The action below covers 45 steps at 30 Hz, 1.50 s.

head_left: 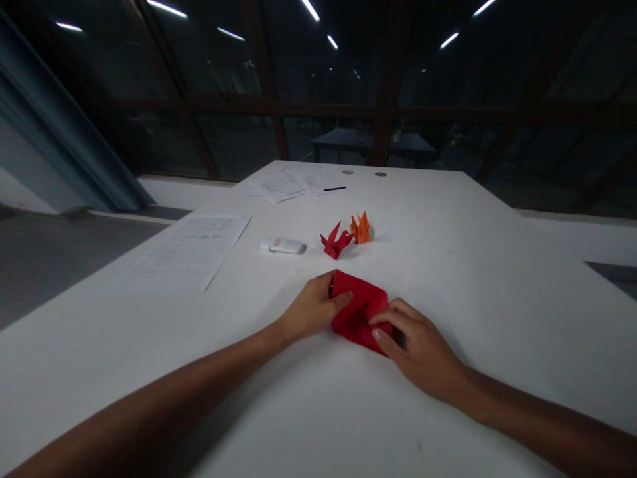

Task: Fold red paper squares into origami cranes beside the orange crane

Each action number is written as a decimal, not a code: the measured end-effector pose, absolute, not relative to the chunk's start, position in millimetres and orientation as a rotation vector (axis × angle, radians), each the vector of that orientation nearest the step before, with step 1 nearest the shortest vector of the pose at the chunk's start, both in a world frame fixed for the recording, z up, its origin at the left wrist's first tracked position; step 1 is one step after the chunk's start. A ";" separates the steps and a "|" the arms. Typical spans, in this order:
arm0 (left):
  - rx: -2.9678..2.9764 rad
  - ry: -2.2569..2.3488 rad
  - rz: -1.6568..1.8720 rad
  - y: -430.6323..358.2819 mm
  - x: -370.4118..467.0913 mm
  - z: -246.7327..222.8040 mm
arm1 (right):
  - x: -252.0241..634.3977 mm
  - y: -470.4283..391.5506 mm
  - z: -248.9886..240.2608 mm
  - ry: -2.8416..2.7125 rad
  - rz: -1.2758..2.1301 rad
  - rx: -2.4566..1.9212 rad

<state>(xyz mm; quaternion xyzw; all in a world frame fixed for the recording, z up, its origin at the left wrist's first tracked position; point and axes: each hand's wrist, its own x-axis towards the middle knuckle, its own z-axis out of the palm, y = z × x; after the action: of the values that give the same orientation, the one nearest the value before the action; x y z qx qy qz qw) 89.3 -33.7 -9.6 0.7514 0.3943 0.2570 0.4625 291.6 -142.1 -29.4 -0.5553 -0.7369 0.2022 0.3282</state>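
Observation:
A red sheet of folded paper (355,292) is held between my two hands above the table, with a dark fold or pocket near its middle. My left hand (316,305) grips its left edge, thumb on the front and the other fingers behind it. At the paper's right side, my right hand (418,345) pinches the edge, with fingertips reaching onto the front. Just beyond the paper stand a red origami crane (336,242) and an orange origami crane (361,229), close beside each other.
On the white table (472,279), a white capped item (283,245) with red print lies left of the cranes. A printed sheet (192,249) lies at the left, and more papers (291,182) with a black pen (334,188) lie farther back. Dark windows stand beyond.

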 end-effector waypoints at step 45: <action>2.004 1.062 0.661 -32.8 93.6 -9.4 | 288.0 -151.6 -30.9 -2.472 0.050 -1.104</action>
<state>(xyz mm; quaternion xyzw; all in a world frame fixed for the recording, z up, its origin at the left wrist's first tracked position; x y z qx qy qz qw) 93.6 -32.8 -9.4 0.7847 0.4158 0.2590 0.3798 288.0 -151.6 -30.9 -0.3983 -0.8915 0.0180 0.2151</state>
